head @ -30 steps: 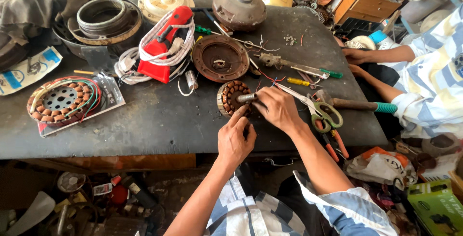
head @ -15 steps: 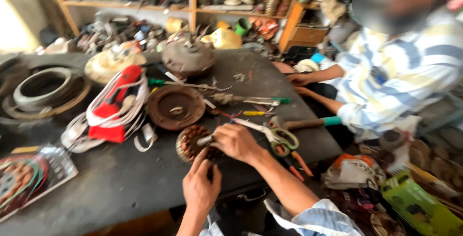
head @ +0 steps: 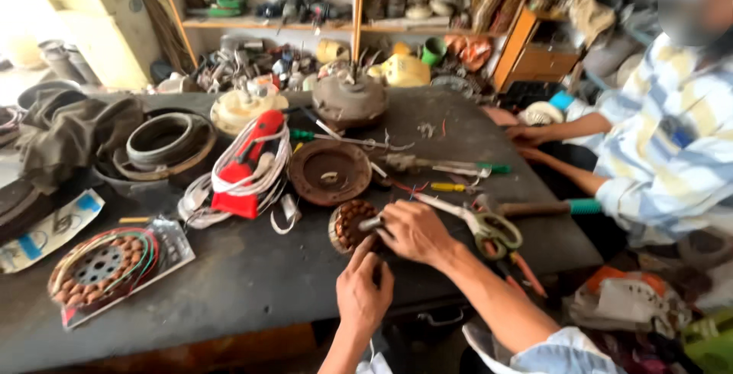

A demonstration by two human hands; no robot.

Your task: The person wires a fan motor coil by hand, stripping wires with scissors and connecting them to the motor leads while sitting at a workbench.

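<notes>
On the dark workbench (head: 252, 282) (cluttered), both hands (head: 416, 230) grip a copper-wound stator (head: 353, 223).

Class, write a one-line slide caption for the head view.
Both hands, left hand and right hand, work on a copper-wound motor coil at a cluttered workbench.

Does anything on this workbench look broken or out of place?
Yes. The motor winding under both hands is stripped from its casing, the rusty round cover lies loose beside it, and tools lie scattered around.
</notes>
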